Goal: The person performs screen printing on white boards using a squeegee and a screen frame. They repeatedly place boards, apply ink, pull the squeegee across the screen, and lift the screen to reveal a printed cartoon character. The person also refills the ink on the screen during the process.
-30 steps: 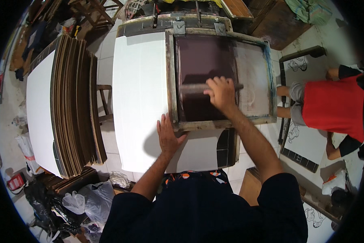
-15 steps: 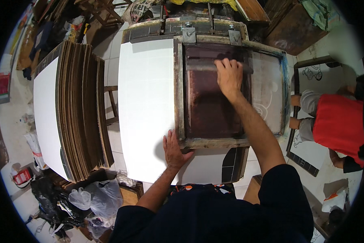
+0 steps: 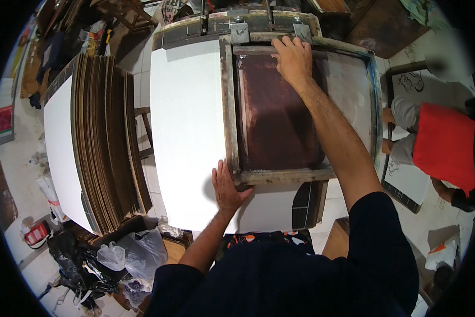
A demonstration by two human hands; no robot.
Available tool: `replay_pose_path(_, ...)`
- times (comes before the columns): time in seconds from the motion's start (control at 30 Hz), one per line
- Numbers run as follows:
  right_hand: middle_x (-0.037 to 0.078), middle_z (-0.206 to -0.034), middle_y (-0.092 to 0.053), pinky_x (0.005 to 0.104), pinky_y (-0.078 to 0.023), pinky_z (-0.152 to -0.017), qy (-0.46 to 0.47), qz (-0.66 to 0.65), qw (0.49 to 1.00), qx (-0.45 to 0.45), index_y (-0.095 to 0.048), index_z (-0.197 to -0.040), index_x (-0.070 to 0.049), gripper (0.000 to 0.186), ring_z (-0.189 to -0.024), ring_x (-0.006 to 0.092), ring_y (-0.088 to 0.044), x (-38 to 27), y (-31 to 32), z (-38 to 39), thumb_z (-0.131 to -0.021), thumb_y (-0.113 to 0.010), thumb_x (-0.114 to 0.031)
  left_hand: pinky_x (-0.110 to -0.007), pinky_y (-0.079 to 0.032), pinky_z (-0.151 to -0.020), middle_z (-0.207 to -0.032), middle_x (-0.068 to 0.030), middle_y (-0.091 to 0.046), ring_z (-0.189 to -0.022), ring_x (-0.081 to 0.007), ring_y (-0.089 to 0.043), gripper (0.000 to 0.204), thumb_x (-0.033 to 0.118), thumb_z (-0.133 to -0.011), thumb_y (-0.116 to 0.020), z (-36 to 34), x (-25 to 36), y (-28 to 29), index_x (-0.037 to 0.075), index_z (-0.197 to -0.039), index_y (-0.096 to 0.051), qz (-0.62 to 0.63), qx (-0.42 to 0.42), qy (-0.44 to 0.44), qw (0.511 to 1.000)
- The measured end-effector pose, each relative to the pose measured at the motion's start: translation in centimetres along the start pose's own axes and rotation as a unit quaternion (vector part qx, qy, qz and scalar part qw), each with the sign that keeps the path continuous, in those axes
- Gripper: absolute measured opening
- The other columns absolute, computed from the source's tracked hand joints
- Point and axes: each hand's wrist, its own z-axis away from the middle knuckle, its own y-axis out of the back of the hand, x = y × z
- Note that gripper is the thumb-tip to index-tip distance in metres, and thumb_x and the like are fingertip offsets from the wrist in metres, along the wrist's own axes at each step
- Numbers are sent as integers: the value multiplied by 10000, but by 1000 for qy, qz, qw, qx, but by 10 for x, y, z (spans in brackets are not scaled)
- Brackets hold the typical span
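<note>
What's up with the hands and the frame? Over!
Left hand spread on white sheet, by near-left corner of frame. Right hand at frame's far end, grip hidden. Right forearm crossing frame.

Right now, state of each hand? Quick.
Left hand: open, fingers spread, at the near-left corner of the wooden frame.
Right hand: closed, holding the squeegee near the frame's far side.

The white sheet (image 3: 187, 116) was washed nearly blank by bright light, and soft shadows were cast around the left hand (image 3: 229, 191). The stacked boards (image 3: 97, 142) were bowed by the lens, the corners were blackened, and a grey patch (image 3: 449, 61) was blurred.
</note>
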Motion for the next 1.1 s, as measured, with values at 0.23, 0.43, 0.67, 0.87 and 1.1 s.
replay_pose_path(0.23, 40, -1057, -621, 469, -452, -940, -15, -2, 999, -47, -679, -1152, -180, 354, -1059, 280, -595, -52, 53, 131, -812, -743, -105, -596, -198, -1279, -1603, -284, -377, -1551, -416, -317, 1251, 398, -695, -945, -1, 0, 0, -90, -1598, -230, -9, 27, -24, 999)
replay_pose_path(0.43, 33, -1026, -591, 469, -439, -973, -40, -35, 995, -87, -674, -1137, -158, 459, -1028, 272, -576, -109, 115, 268, -705, -771, -38, -574, -190, -1286, -1600, -266, -386, -1561, -397, -301, 1221, 371, -714, -937, 0, 0, -1, -84, -1600, -231, 7, 40, -23, 999)
replay_pose_path(0.67, 35, -1069, -597, 479, -420, -1008, -47, -31, 993, -101, -674, -1143, -149, 525, -1080, 270, -565, -111, 112, 287, -645, -791, -30, -598, -158, -1285, -1614, -267, -381, -1569, -411, -282, 1184, 297, -734, -922, -4, 0, -8, -53, -1622, -221, 71, 57, -4, 996)
replay_pose_path(0.87, 48, -993, -633, 497, -420, -991, -54, -90, 994, -13, -683, -1114, -133, 390, -1011, 298, -596, -107, 129, 264, -747, -753, -20, -668, -57, -1271, -1634, -239, -402, -1542, -398, -359, 1083, 35, -770, -813, -8, 16, -1, 6, -1663, -202, 206, 47, 61, 975)
replay_pose_path(1.1, 58, -987, -671, 477, -406, -917, -26, -130, 989, -69, -683, -1087, -124, 257, -973, 299, -605, -84, 141, 219, -852, -788, -134, -697, -80, -1258, -1625, -205, -442, -1463, -379, -488, 1044, -87, -778, -732, -8, 25, 16, 42, -1674, -212, 320, 33, 92, 942)
